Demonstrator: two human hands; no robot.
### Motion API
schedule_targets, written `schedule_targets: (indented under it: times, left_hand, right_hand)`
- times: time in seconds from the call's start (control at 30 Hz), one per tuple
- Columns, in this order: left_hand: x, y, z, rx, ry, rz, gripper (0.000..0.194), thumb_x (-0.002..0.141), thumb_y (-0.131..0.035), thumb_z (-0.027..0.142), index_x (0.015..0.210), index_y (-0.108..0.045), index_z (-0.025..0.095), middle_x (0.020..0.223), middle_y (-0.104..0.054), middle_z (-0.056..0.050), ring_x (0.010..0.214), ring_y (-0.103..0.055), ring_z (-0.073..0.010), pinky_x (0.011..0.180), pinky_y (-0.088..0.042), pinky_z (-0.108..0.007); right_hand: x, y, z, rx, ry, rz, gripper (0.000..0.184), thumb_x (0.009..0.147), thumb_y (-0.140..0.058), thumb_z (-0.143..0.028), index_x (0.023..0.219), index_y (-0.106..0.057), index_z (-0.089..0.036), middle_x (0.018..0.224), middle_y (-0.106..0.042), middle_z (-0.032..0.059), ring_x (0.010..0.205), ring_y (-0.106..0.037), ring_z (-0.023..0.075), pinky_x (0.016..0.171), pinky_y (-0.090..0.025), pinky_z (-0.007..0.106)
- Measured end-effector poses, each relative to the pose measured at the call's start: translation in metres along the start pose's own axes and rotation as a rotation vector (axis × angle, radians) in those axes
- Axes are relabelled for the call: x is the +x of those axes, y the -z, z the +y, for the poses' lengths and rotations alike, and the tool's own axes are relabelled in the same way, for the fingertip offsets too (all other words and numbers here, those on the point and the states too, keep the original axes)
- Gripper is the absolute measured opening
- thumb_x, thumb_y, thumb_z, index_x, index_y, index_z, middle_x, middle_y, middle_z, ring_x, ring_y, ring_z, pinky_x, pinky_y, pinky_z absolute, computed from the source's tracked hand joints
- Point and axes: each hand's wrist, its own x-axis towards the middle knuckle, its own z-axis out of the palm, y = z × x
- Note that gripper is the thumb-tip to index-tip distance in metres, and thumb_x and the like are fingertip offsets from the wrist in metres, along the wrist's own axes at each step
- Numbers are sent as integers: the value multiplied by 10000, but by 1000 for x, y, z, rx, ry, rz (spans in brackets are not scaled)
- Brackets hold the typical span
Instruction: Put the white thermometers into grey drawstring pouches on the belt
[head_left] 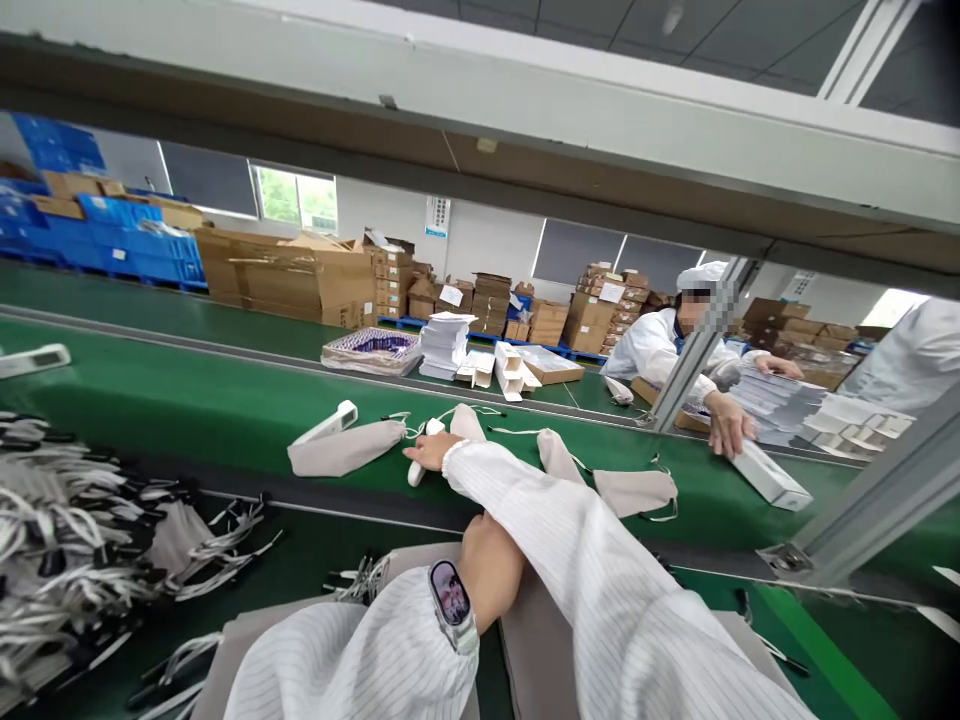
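My right hand (433,450) reaches across the green conveyor belt (225,400), its fingers closed around a slim white device (415,473). Under the right sleeve is my left hand (491,565), a watch on its wrist; its fingers are hidden. A beige drawstring pouch (349,447) lies on the belt left of the right hand, a white box (326,423) behind it. Just beyond the right hand is another pouch (466,422). Two more pouches, one upright-leaning (559,455) and one flat (636,490), lie to the right. Below my hands, flat beige fabric (536,650) covers part of the bench.
A heap of pouches with white cords (52,530) fills the left side. A metal post (862,500) stands at right, and a shelf (480,100) runs overhead. Across the belt, a co-worker's hand (727,425) touches a white box (771,475). Stacked paper (445,345) stands beyond.
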Motion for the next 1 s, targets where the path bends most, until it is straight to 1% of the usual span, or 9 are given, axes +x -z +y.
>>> schedule_targets:
  times: [0.1,0.2,0.37,0.47,0.6,0.7,0.8,0.9,1.0]
  left_hand:
    - [3,8,-15,-26,-34,-78,431,675,-556,155,1098,-483,189,1066,-542,-100,978,-481,-281,746,-406,-350]
    - [10,18,-21,-88,-70,-129,183,661,-596,246,832,-574,184,806,-596,-50,821,-532,-253,613,-403,-289]
    - [16,31,-14,-275,-152,-118,189,763,-487,356,692,-484,180,591,-465,48,588,-470,-122,497,-316,-199]
    - [17,32,-8,-443,-167,-36,189,786,-455,346,700,-444,178,608,-417,58,559,-415,-102,497,-288,-198]
    - [18,34,-4,-502,-138,105,179,806,-435,340,716,-435,185,680,-428,46,589,-405,-112,531,-294,-214]
    - [20,34,-5,-468,-86,239,167,823,-399,340,770,-457,193,782,-431,10,674,-436,-139,574,-336,-232]
    - [22,33,-8,-441,-32,318,185,821,-392,358,793,-478,197,832,-410,-13,735,-452,-158,576,-370,-241]
    - [24,30,-12,-420,-24,304,214,817,-398,391,786,-491,201,857,-413,-14,795,-462,-163,625,-397,-244]
    - [27,29,-18,-369,13,292,267,795,-413,453,824,-514,208,888,-442,-20,856,-459,-185,663,-401,-256]
  right_hand:
    - [5,3,10,130,-70,31,174,702,-594,-292,755,-551,-132,777,-578,36,781,-548,160,728,-427,351]
    - [-15,28,32,331,-75,58,222,679,-597,-246,850,-479,-166,644,-525,-17,631,-560,142,623,-466,328]
    - [-91,98,58,654,67,99,629,663,-594,-318,1121,-163,-303,741,-522,-57,660,-594,126,634,-497,339]
    - [-135,124,61,892,224,29,785,574,-683,-261,1128,-133,-346,778,-536,-56,717,-606,149,672,-493,377]
    - [-154,121,63,1080,240,87,719,583,-684,-287,1099,-187,-352,752,-544,-63,644,-602,148,602,-492,341]
    - [-149,108,66,1066,146,122,435,647,-594,-471,971,-378,-276,710,-539,-51,561,-555,98,519,-452,240]
    - [-146,99,68,929,26,43,441,639,-506,-606,732,-505,-175,633,-524,-21,501,-489,74,442,-392,195]
    - [-149,94,70,664,-18,-43,525,642,-424,-669,643,-535,-156,515,-490,-19,453,-458,88,427,-373,218]
    - [-152,92,72,430,1,27,551,682,-360,-669,545,-511,-157,453,-427,-35,453,-421,78,459,-352,211]
